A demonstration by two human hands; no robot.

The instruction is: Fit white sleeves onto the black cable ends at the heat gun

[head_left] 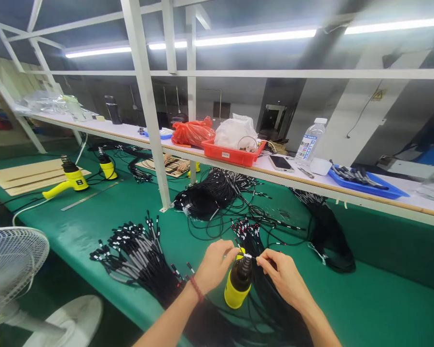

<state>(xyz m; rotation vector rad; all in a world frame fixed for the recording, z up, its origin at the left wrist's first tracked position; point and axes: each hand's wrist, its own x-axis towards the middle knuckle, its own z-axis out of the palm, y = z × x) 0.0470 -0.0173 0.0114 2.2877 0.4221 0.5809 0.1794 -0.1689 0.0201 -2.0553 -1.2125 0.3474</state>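
A thin black cable (253,257) with a white section is stretched between my two hands, just over the nozzle of an upright yellow and black heat gun (237,289). My left hand (216,264), with a red bracelet at the wrist, pinches one end of it. On the other side my right hand (280,274) pinches the cable between thumb and forefinger. Left of the heat gun lies a thick bundle of black cables (155,270) with grey sleeves and white-marked ends. Another cable bundle (249,230) with red and white tips lies behind my hands and runs under my right arm.
A raised shelf (210,158) on white posts crosses the green table (390,299). It bears a red tray (231,153), a phone (281,163), a water bottle (311,140) and a blue tray (390,192). A white fan (14,265) stands at left. Another heat gun (72,177) lies further off.
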